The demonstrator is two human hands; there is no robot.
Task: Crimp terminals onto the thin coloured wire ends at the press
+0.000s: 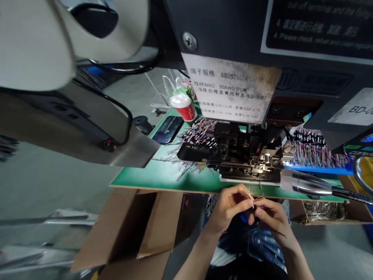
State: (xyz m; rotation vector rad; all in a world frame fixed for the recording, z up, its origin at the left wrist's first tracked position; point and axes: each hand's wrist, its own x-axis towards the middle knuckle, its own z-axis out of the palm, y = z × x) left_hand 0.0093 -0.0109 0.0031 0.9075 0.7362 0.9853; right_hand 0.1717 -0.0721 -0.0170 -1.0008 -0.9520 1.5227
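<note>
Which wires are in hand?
The few strands between left hand and right hand; the left bunch lies beside the phone, the right bunch along a blue strip.

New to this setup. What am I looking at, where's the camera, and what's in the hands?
There is one picture, from a camera worn on the person's head, looking forward and down. No robot: the left hand and right hand are bare, fingertips close together, pinching thin wires. Which hand grips which strand is too small to tell. Ahead stands a dark machine with a lit metal mechanism. On the green table lie a phone and bundles of coloured wires, beside a red-and-white cup.
</note>
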